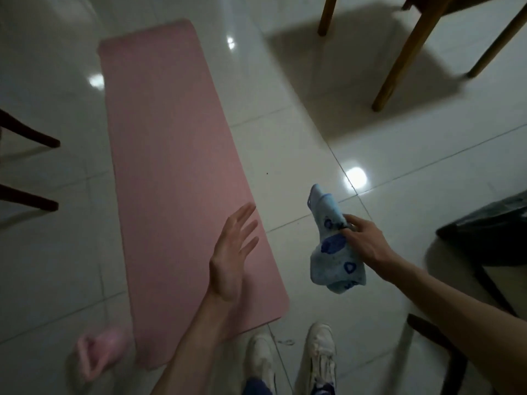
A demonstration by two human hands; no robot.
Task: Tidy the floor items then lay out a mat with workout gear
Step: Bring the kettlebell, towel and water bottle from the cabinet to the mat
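A pink exercise mat (176, 155) lies unrolled flat on the glossy white tile floor, running away from me. My left hand (232, 256) hovers open above the mat's near right corner, fingers spread, holding nothing. My right hand (368, 240) is to the right of the mat, above the bare tiles, and grips a light blue towel with dark blue patterns (332, 246), which hangs bunched from my fingers. A pink object (98, 354), blurred, lies on the floor by the mat's near left corner.
Wooden chair legs (399, 61) stand at the back right. Dark furniture legs (34, 201) jut in from the left edge. A black bag (490, 223) and dark chair parts sit at the right. My white sneakers (319, 357) are at the bottom.
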